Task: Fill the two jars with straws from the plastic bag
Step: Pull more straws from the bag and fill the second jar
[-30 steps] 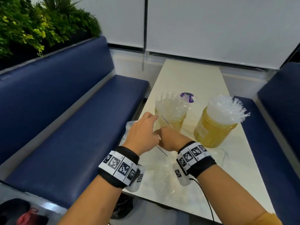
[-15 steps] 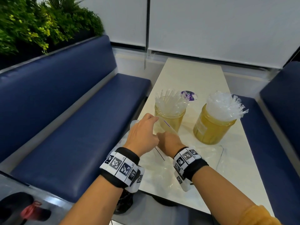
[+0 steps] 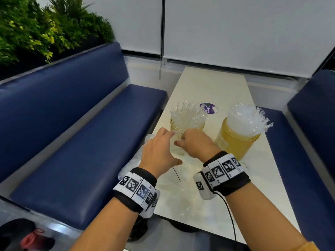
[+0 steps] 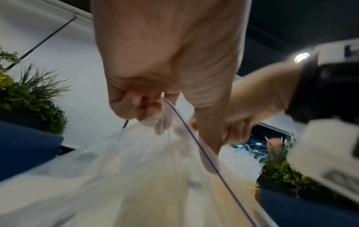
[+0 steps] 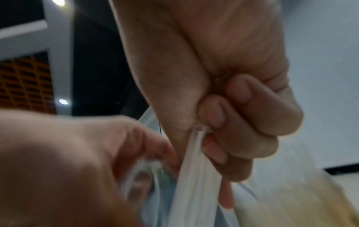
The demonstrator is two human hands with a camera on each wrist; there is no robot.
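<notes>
While two navy booth benches [image 3: 76, 134] flank the cream table [image 3: 213, 87], two amber jars stand mid-frame: the right jar [image 3: 233, 140] packed with wrapped straws [image 3: 244, 118], the left jar [image 3: 186, 124] partly hidden behind both hands. At lower centre, the left hand [image 3: 159, 151] pinches the clear plastic bag [image 3: 181, 196] at its mouth, and the right hand [image 3: 195, 144] grips a few straws.

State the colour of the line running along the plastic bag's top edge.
Dark blue line on the clear plastic bag; the left wrist view shows it best.
</notes>
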